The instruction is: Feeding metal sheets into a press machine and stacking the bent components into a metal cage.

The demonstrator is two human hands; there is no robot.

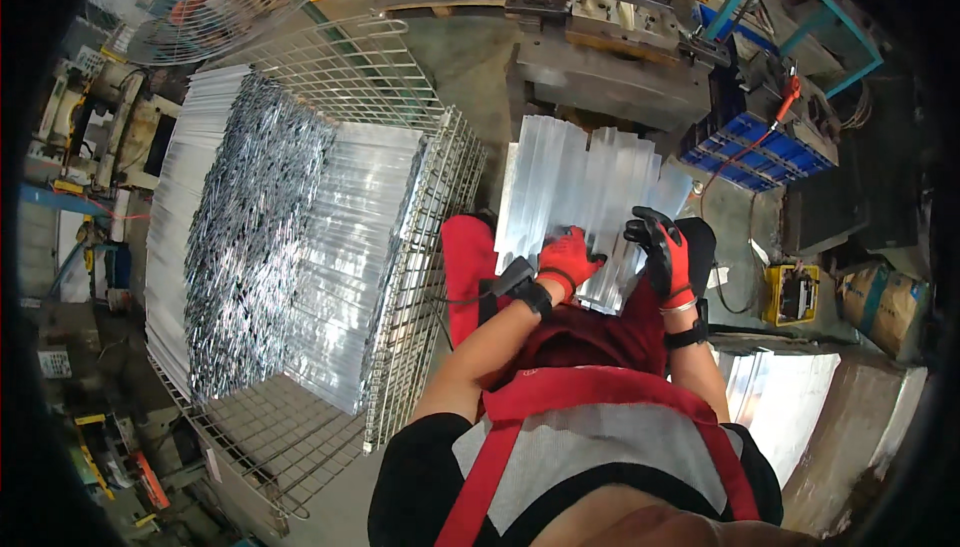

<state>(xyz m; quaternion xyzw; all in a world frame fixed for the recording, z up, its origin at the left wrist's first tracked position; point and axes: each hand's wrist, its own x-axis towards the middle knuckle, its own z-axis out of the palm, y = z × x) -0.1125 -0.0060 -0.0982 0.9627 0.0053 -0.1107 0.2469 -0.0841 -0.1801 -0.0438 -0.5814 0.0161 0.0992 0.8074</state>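
A stack of long, shiny metal strips (577, 182) lies in front of me, pointing away from my lap. Over its near part is my left hand (568, 259) in a red glove with dark fingertips. Its fingers bend down against the strips, and what they close on is hidden. My right hand (664, 253), gloved in red and black, is at the right edge of the stack. Its fingers are bent but apart, the thumb stands off from them, and no object shows between them.
To my left, a wire mesh cage (425, 237) holds many stacked metal strips (350, 217). A fan (190, 7) stands beyond it. Ahead is a heavy metal machine (620, 77), with a blue crate (750, 152) on its right. A yellow box (791, 294) sits farther right.
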